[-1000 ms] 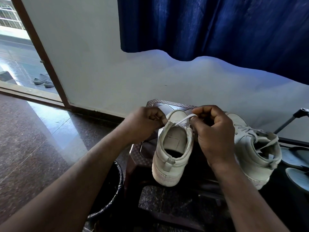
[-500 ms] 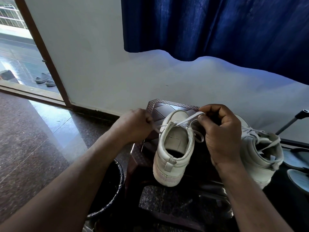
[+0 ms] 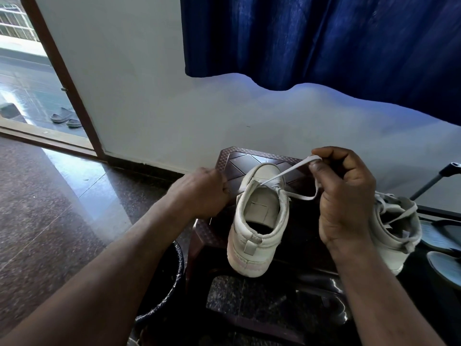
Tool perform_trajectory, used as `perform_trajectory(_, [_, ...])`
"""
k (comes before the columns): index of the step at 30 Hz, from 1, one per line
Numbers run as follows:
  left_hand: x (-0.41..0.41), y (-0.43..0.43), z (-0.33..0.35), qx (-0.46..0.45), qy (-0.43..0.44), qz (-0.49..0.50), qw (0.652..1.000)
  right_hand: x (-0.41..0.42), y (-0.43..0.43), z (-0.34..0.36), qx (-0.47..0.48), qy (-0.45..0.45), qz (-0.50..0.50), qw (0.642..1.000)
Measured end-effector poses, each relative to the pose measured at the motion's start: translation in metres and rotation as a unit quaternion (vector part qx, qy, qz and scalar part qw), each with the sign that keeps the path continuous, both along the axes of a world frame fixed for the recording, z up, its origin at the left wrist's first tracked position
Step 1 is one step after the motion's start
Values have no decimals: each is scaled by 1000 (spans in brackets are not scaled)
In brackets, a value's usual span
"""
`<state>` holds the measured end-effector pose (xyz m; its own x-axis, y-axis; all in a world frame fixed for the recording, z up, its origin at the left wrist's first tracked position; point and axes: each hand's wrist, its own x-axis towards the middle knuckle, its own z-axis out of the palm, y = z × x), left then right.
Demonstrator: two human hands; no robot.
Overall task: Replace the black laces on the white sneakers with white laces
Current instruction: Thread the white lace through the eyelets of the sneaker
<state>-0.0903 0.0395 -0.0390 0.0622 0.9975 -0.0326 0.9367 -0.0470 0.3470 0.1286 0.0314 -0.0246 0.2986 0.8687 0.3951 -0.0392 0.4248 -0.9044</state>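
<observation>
A white sneaker (image 3: pixel 259 226) stands on a dark patterned stool (image 3: pixel 239 158), heel toward me. A white lace (image 3: pixel 289 169) runs from its top eyelets up to the right. My right hand (image 3: pixel 344 196) pinches that lace between thumb and forefinger, and a loop of it hangs below the fingers. My left hand (image 3: pixel 202 193) sits just left of the shoe's collar with its fingers curled on the lace's other end. A second white sneaker (image 3: pixel 396 226) with white laces stands to the right, partly behind my right hand.
A black bin (image 3: pixel 164 283) sits on the floor below my left forearm. Grey sandals (image 3: pixel 444 245) lie at the far right next to a black metal rod (image 3: pixel 434 181). A blue curtain (image 3: pixel 324 41) hangs above. An open doorway (image 3: pixel 30 83) lies at the left.
My hands have moved apart. The right hand has pulled the white lace up and to the right, drawing it taut, while the left has drawn back to the left of the shoe.
</observation>
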Motion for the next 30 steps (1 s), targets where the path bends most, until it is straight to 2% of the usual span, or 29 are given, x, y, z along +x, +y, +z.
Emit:
perform_trajectory(2, [-4,3,-3,7,-4,5,1000,4,2,0,4,13,-10,1000])
perform_trajectory(3, [-4,3,-2,15,-35,2,999,6,3,0,5,11,-14,1000])
perform_trajectory(5, [-2,4,-1,22,-168,-10,986,8,5,-1,6,8,-16,1000])
perform_trajectory(7, [0,2,2,-1,-301,-30,953,8,7,-1,5,2,-20,1000])
perform_trajectory(9, [2,2,1,-18,-345,-53,937,6,7,0,8,1,-19,1000])
perform_trajectory(14, [9,0,2,-26,-282,-41,958,4,4,0,5,-8,-19,1000])
perform_trajectory(16, [6,0,4,-19,-152,-32,988,3,3,0,2,-19,-20,1000])
perform_trajectory(18, [-2,1,3,-27,-34,-17,999,1,1,0,-3,-23,-15,1000])
perform_trajectory(20, [-7,2,1,-40,-9,-3,999,-2,0,-2,-9,-35,-11,999])
perform_trajectory(22, [-8,2,2,-23,-42,-4,999,-3,0,-4,-14,-46,-10,999])
perform_trajectory(26, [-1,0,3,-25,-286,-36,957,-3,2,-5,-18,-57,-13,998])
perform_trajectory(30, [4,0,0,-47,-325,-39,944,-4,4,-8,-26,-61,-10,998])
